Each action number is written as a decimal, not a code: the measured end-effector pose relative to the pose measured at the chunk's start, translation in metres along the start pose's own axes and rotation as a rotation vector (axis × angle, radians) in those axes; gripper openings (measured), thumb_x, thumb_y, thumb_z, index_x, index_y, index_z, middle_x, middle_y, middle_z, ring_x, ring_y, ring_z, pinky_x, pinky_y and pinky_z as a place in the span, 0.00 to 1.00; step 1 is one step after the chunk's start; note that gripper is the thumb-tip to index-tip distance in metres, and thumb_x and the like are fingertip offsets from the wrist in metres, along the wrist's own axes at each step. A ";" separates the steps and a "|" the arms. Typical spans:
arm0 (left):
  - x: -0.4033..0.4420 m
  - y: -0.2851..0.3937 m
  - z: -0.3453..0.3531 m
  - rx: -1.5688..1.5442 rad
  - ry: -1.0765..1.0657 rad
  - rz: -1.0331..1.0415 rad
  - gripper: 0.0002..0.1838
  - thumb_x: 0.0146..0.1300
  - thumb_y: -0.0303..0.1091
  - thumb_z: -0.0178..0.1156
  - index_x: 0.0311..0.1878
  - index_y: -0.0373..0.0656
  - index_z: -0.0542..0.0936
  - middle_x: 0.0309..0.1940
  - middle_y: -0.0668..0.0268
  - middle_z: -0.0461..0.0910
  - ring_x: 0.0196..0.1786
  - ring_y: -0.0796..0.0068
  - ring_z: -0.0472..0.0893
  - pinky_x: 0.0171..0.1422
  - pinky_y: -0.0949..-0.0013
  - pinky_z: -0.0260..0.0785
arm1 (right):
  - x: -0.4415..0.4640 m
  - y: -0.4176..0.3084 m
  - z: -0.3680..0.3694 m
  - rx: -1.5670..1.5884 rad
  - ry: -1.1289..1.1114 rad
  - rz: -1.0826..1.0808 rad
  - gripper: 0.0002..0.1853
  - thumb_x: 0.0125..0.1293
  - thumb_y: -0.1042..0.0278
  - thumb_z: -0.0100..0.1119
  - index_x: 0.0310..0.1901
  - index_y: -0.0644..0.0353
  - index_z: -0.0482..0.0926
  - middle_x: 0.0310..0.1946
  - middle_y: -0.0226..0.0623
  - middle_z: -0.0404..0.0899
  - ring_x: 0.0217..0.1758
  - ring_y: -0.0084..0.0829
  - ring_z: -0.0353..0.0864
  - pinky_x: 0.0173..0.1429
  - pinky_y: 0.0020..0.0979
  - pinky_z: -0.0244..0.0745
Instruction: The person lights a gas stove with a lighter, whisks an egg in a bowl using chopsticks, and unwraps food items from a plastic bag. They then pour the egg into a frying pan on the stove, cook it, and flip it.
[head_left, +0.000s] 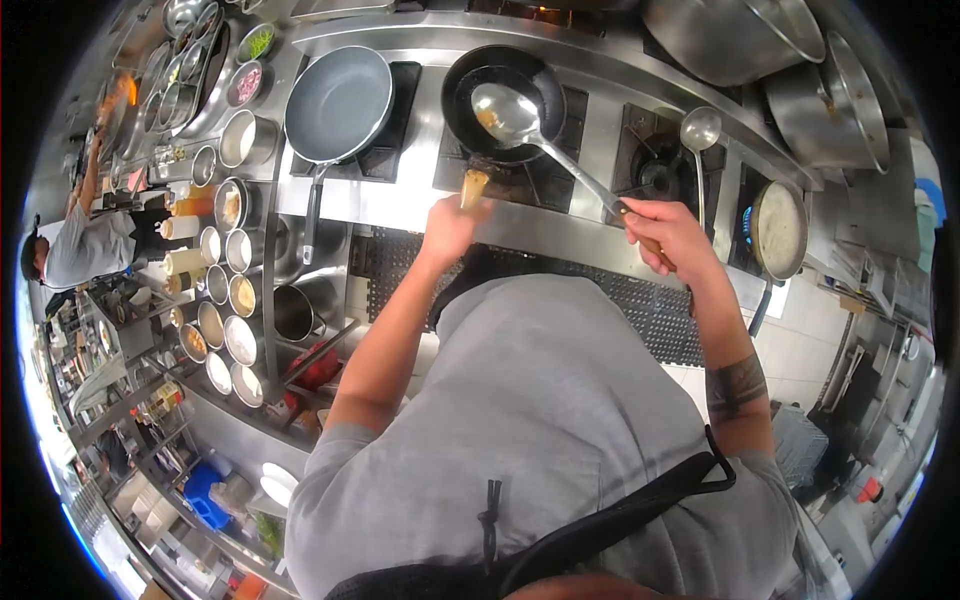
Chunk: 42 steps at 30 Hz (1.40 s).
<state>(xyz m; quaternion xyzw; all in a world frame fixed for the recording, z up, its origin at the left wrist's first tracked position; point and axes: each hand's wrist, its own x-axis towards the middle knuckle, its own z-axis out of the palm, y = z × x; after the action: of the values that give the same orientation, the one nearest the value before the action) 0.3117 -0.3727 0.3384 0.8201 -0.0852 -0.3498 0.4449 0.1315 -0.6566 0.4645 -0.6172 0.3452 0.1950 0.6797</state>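
Note:
My left hand (452,230) is closed round the wooden handle (474,188) of a dark wok (460,88), which sits over a burner at the middle of the range. In my right hand (672,240) is the brown grip of a long metal ladle (507,114), held slantwise. The ladle's wide bowl is over the wok and hides much of its inside. A small brownish patch shows in that bowl; I cannot make out what it is. Left of the wok lies a grey frying pan (338,103), its handle pointing toward me.
A second ladle (700,130) rests by the bare burner (655,175). A pan of pale liquid (779,231) is over a blue flame at the right. Large pots (735,40) stand behind. Left are several metal containers (240,250) and sauce bottles (182,228). Another person (85,240) works at far left.

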 end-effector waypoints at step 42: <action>0.087 -0.137 0.024 0.396 -0.143 0.349 0.22 0.66 0.45 0.63 0.53 0.36 0.77 0.37 0.53 0.83 0.42 0.59 0.84 0.48 0.57 0.75 | 0.040 0.180 0.092 0.416 0.755 -0.072 0.08 0.64 0.65 0.65 0.32 0.57 0.76 0.17 0.26 0.71 0.13 0.20 0.67 0.16 0.24 0.59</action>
<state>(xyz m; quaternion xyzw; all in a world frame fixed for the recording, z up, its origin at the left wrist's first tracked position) 0.3373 -0.3477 0.1783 0.8372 -0.3233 -0.3012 0.3223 0.0560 -0.5444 0.3095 -0.5068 0.5799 -0.1420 0.6219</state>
